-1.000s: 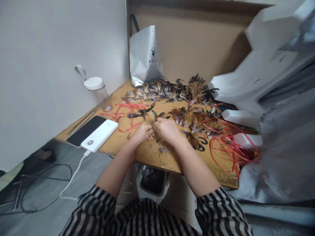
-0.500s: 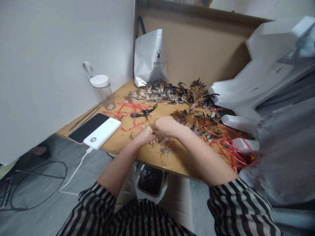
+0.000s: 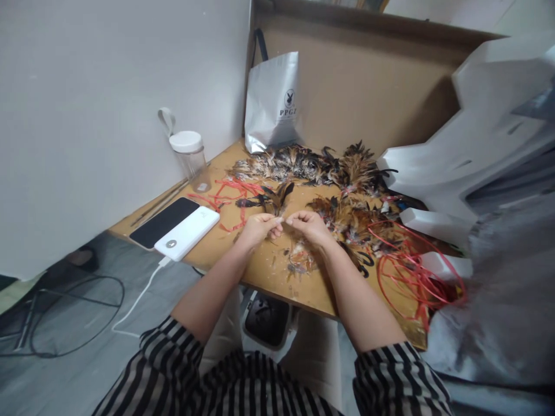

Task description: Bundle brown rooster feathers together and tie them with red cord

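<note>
My left hand is closed, thumb and fingertips pinched together above the wooden table. A small bunch of brown and black feathers rises from its fingertips. Close beside it, my right hand is pinched too, its fingertips almost meeting the left ones; what lies between them is too small to make out. Behind the left hand lie loose dark feathers and red plastic strips. A pile of brown feathers sits just beyond the right hand, and small feather scraps are scattered below it.
A longer feather row lies at the back, before a silver bag. To the left are a clear bottle, a phone and a cabled power bank. Red strips tangle at right, near white foam. Below stands a bin.
My hands were pressed together as fists; now they have drawn slightly apart into pinches, and a feather bunch shows upright at the left fingertips. The whole view has shifted a little.
</note>
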The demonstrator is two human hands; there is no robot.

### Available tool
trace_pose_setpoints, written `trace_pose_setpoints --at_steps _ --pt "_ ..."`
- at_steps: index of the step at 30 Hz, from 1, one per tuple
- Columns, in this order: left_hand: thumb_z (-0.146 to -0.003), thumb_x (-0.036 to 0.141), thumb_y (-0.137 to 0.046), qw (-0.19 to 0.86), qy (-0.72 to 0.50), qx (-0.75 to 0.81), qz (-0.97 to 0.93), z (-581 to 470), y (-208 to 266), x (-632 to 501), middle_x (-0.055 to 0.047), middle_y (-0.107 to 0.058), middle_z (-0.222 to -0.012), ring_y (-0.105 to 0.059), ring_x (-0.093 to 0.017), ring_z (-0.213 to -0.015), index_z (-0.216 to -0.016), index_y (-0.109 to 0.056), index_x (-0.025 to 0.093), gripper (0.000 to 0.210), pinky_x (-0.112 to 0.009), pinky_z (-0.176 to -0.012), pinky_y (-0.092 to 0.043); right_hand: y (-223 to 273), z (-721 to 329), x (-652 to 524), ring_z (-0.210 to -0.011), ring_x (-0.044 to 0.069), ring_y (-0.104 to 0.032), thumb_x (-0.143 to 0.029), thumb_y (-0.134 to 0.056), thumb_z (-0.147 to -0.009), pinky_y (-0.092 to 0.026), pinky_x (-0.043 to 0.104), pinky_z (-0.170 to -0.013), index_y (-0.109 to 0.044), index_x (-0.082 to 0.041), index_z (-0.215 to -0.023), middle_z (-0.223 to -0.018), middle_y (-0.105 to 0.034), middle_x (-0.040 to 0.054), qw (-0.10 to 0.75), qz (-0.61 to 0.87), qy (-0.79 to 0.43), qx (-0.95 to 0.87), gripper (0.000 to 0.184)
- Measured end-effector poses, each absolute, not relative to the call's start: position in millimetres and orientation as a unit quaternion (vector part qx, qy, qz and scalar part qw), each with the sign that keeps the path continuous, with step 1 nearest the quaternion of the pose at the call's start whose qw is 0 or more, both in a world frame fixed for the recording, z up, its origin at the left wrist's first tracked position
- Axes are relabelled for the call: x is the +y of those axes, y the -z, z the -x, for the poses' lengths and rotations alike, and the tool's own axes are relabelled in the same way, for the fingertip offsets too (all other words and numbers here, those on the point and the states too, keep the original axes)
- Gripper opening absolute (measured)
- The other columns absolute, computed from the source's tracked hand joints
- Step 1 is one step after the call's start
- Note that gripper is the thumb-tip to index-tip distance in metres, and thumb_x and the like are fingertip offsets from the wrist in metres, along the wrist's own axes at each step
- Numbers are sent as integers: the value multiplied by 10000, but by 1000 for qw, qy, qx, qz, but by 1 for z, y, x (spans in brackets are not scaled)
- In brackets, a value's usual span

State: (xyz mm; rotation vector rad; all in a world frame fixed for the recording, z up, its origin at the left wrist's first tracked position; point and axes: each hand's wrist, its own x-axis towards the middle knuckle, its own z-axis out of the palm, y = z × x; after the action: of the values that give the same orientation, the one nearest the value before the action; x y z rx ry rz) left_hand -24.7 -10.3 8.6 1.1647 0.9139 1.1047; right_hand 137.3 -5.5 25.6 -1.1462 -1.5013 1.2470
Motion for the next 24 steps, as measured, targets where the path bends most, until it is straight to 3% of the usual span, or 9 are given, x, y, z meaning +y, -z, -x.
trace_pose_setpoints --at_steps 7,13,16,19,24 --pt "-700 275 -573 567 -458 445 -521 23 -5 -10 -8 -564 -491 -507 -69 -411 -595 -561 105 200 -183 -433 -411 -34 -130 -14 -490 75 -406 -354 -529 -702 -308 202 -493 -599 -123 -689 -570 -538 -6 357 485 -346 -719 242" --pt "-694 74 -431 443 -389 447 -672 21 4 -10 17 -539 -456 -511 -85 -417 -563 -559 127 190 -180 -417 -393 -63 -112 -40 -659 141 -515 -238 -458 -743 -315 233 -590 -609 -123 -692 -753 -614 98 135 476 -54 -867 197" --pt "-672 52 -417 405 -358 446 -714 22 8 -11 9 -541 -456 -505 -89 -409 -535 -550 128 206 -188 -426 -388 -84 -105 -37 -698 168 -537 -229 -444 -752 -309 242 -590 -620 -119 -735 -791 -628 129 54 466 7 -883 209" --pt "-711 115 -450 391 -341 419 -745 23 6 -17 0 -553 -482 -486 -76 -405 -540 -550 129 198 -188 -447 -383 -96 -114 -18 -652 144 -525 -208 -461 -726 -314 230 -583 -618 -142 -672 -710 -630 77 43 445 -35 -894 179" --pt "-745 263 -509 446 -379 355 -729 21 -5 -27 -1 -558 -529 -492 -68 -444 -602 -572 130 205 -173 -452 -372 -83 -146 12 -578 109 -506 -232 -521 -673 -367 214 -583 -619 -133 -666 -637 -609 15 128 380 -294 -867 139"
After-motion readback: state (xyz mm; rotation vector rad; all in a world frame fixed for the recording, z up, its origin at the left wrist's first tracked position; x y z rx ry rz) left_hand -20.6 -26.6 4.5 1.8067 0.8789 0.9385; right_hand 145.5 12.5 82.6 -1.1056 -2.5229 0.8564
